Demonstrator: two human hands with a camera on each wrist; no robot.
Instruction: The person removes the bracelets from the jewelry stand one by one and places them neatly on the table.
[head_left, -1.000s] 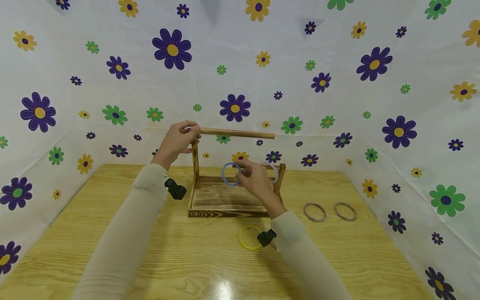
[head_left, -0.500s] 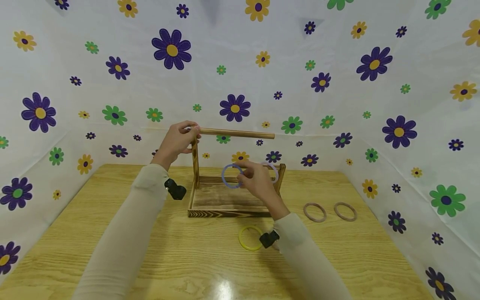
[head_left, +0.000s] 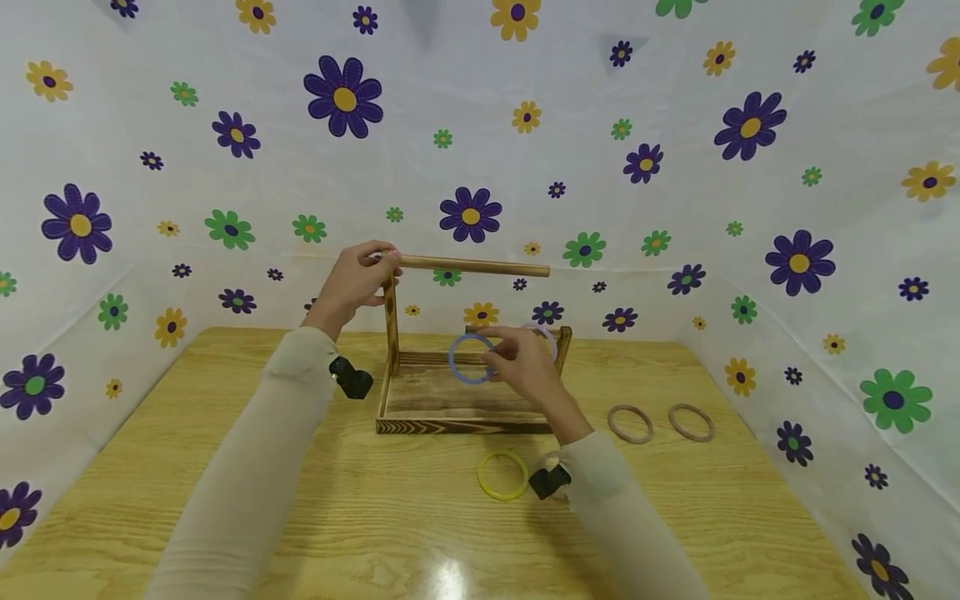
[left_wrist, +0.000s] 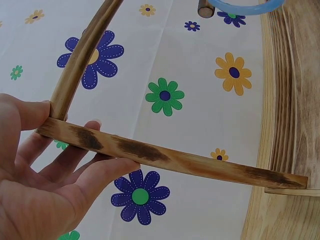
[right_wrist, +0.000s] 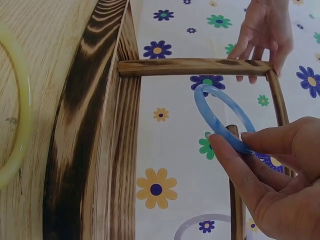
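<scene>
My left hand (head_left: 356, 279) grips the top corner of a wooden bangle stand, where the left post (left_wrist: 165, 157) meets the long upper rod (head_left: 480, 267). Its thumb and fingers lie on either side of the post. My right hand (head_left: 532, 367) pinches a marbled blue bangle (right_wrist: 206, 110) between thumb and fingers, in front of the stand. In the right wrist view the bangle overlaps the free end of the short lower rod (right_wrist: 236, 200). A pale lilac bangle (head_left: 553, 343) hangs on that rod near the right post, partly hidden behind my right hand.
The stand's base (head_left: 457, 427) rests on the wood-grain table. A yellow bangle (head_left: 482, 475) lies in front of it, with a pale ring partly hidden by my right wrist. Two brownish-pink bangles, one nearer (head_left: 611, 423) and one farther right (head_left: 672, 419), lie beside the stand.
My right hand has shifted slightly right and down with the blue bangle, whose top edge now shows just below the lower rod. The left hand keeps its grip in place.
</scene>
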